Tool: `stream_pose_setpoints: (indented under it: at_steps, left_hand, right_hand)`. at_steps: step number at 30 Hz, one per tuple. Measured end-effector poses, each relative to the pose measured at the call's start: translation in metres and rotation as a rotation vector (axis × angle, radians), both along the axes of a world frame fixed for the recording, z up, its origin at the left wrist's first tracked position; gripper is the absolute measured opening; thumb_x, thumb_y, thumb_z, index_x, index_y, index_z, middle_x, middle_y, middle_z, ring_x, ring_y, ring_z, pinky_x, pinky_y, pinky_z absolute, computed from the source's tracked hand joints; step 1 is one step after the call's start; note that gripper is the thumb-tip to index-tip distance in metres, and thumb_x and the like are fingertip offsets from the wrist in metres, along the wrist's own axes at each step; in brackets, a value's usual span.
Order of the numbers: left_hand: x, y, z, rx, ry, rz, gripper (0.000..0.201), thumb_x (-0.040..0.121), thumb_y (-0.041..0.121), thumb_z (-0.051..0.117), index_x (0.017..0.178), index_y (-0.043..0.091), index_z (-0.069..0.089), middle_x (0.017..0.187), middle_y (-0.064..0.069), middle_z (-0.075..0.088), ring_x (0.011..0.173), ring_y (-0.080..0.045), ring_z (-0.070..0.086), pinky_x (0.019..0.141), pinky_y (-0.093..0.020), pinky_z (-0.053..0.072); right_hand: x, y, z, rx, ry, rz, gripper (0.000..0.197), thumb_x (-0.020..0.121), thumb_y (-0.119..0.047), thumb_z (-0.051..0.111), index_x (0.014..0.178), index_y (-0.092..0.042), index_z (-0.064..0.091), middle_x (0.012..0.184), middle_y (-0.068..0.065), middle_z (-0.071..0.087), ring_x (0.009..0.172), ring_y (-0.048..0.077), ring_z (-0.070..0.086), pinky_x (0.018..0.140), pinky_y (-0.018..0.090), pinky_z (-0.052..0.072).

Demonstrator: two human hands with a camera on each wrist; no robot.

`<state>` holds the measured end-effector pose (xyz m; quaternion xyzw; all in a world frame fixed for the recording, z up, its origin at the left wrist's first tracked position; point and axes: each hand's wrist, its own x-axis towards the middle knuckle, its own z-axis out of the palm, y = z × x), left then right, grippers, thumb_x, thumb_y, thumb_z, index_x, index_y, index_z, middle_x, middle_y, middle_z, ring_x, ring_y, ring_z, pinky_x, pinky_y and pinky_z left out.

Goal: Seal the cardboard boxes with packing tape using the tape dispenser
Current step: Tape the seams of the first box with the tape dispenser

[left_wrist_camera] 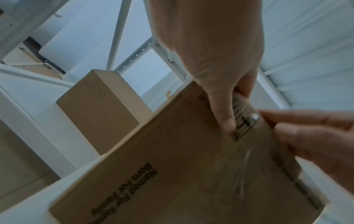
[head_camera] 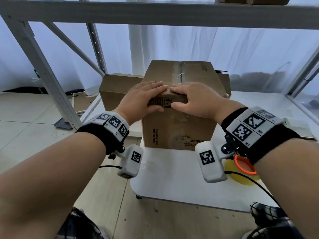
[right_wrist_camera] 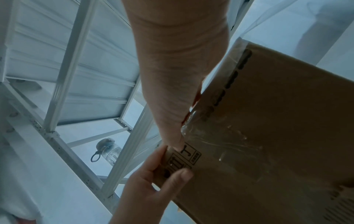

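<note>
A brown cardboard box (head_camera: 177, 128) stands upright on the white table (head_camera: 172, 180). Clear tape (head_camera: 177, 73) runs along its top seam and down the front face (right_wrist_camera: 229, 144). My left hand (head_camera: 143, 97) and right hand (head_camera: 191, 99) lie side by side on the near top edge, fingers flat on the lid and thumbs on the front face. The left thumb (left_wrist_camera: 224, 119) presses beside the printed handling marks, and the right thumb (right_wrist_camera: 172, 136) presses at the tape's edge. The tape dispenser (head_camera: 245, 168), an orange ring with a yellow roll, lies on the table under my right wrist, partly hidden.
A second cardboard box (head_camera: 119, 90) stands behind on the left and another (head_camera: 224, 80) behind on the right. A grey metal shelf frame (head_camera: 43, 66) rises on the left and overhead. A water bottle (right_wrist_camera: 109, 150) lies beyond the frame. The table's near edge faces me.
</note>
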<state>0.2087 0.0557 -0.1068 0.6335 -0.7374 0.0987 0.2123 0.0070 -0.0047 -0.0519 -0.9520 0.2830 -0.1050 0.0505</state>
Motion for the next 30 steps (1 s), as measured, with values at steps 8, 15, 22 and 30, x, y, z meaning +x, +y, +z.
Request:
stream_pose_setpoints:
  at_steps: [8,15,22,30]
  left_hand:
    - [0.017,0.011,0.002,0.029,0.461,0.109,0.043,0.095,0.039,0.051,0.137,0.032,0.048,0.151,0.002,0.035,0.140,-0.018,0.029,0.117,-0.043,0.022]
    - [0.000,0.001,0.017,0.073,0.026,0.190,0.060,0.092,0.054,0.045,0.145,0.028,0.035,0.156,0.002,0.025,0.146,-0.016,0.010,0.118,-0.037,-0.002]
    - [-0.025,-0.020,0.017,-0.071,0.322,0.067,0.033,0.095,0.043,0.049,0.118,0.027,0.067,0.122,0.006,0.064,0.115,-0.014,0.056,0.097,-0.029,0.039]
    - [-0.027,-0.014,0.003,-0.101,0.076,0.090,0.050,0.090,0.049,0.053,0.135,0.029,0.052,0.139,0.005,0.052,0.128,-0.021,0.042,0.105,-0.036,0.027]
  right_hand:
    - [-0.003,0.003,-0.005,-0.083,-0.016,-0.037,0.049,0.097,-0.042,0.048,0.138,-0.016,0.049,0.143,0.001,0.049,0.131,0.019,0.044,0.110,0.037,0.033]
    - [0.002,0.003,-0.002,-0.032,0.062,-0.038,0.056,0.092,-0.033,0.052,0.146,-0.026,0.037,0.151,-0.007,0.037,0.138,0.015,0.035,0.115,0.042,0.025]
    - [-0.007,0.002,-0.002,-0.084,-0.244,-0.006,0.035,0.088,-0.012,0.047,0.114,-0.017,0.070,0.109,0.005,0.070,0.098,0.023,0.063,0.085,0.040,0.051]
    - [-0.026,-0.010,-0.010,-0.123,-0.240,-0.110,0.027,0.093,-0.024,0.049,0.103,-0.015,0.073,0.099,0.001,0.070,0.090,0.017,0.060,0.075,0.026,0.042]
